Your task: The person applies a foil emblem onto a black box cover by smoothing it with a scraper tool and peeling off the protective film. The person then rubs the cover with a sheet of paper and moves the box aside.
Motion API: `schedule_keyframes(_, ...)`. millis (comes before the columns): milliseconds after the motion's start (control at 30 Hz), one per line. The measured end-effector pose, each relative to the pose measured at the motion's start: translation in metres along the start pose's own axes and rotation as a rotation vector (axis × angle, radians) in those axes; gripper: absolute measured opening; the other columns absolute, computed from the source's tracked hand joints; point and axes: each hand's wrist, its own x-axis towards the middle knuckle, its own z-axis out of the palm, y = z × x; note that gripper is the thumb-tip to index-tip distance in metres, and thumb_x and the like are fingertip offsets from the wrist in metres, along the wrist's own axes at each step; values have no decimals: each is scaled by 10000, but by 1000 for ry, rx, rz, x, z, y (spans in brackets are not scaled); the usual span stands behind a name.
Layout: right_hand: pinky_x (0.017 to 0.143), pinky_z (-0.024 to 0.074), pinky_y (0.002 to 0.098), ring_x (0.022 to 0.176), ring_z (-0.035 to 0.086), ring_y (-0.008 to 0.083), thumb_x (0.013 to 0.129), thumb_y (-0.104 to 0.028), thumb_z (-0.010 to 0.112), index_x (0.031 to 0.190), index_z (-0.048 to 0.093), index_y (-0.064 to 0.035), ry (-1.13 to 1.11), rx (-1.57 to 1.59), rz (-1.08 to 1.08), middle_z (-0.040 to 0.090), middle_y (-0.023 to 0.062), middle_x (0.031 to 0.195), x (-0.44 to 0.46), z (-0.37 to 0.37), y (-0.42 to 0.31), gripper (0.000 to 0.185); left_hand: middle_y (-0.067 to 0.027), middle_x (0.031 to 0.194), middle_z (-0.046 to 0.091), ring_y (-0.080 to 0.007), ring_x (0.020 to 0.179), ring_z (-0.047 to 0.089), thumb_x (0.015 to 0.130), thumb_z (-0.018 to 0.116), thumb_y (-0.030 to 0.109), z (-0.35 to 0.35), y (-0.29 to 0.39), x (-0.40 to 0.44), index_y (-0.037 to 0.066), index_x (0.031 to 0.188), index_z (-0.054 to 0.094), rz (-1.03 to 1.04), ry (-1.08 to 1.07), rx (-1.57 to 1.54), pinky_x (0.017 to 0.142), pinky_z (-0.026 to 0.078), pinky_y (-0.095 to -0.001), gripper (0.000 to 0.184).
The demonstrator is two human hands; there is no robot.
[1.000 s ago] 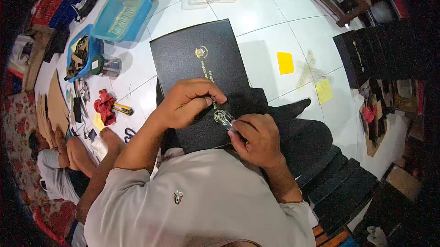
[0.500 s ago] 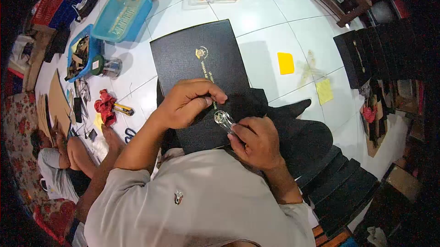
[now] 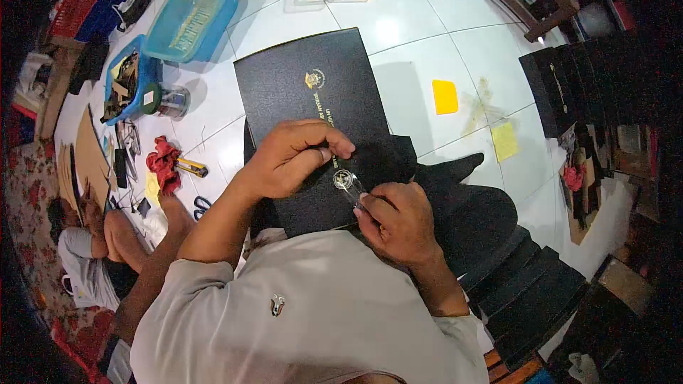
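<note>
A black folder (image 3: 284,71) with gold lettering and a gold emblem (image 3: 314,79) lies on my lap. My right hand (image 3: 398,220) pinches a small clear strip (image 3: 353,195) over the folder's lower right part. A round emblem (image 3: 343,179) shows at the strip's upper end. My left hand (image 3: 295,160) rests on the folder's middle, fingers curled, thumb and forefinger near the lettering; whether something small is between them is too small to tell.
A yellow scraper (image 3: 445,97) and a yellow paper (image 3: 504,141) lie on the tiles to the right. Blue tubs (image 3: 215,35), a jar (image 3: 174,101), a red cloth (image 3: 165,163) and a cutter (image 3: 192,167) are left. Another person (image 3: 82,256) sits far left. Black folders (image 3: 533,298) lie lower right.
Both hands keep nearly the same place. The clear strip in my right hand has tilted slightly.
</note>
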Motion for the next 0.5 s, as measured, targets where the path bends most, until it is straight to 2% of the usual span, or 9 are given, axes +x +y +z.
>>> schedule_keyframes(500, 705, 476, 430, 842, 686, 261, 810, -158, 903, 1004, 780, -85, -26, 18, 0, 697, 63, 975, 1, -2, -3, 241, -145, 1028, 782, -272, 958, 764, 901, 560, -17, 2, 1, 0, -10, 1133, 756, -21, 4, 26, 861, 595, -379, 304)
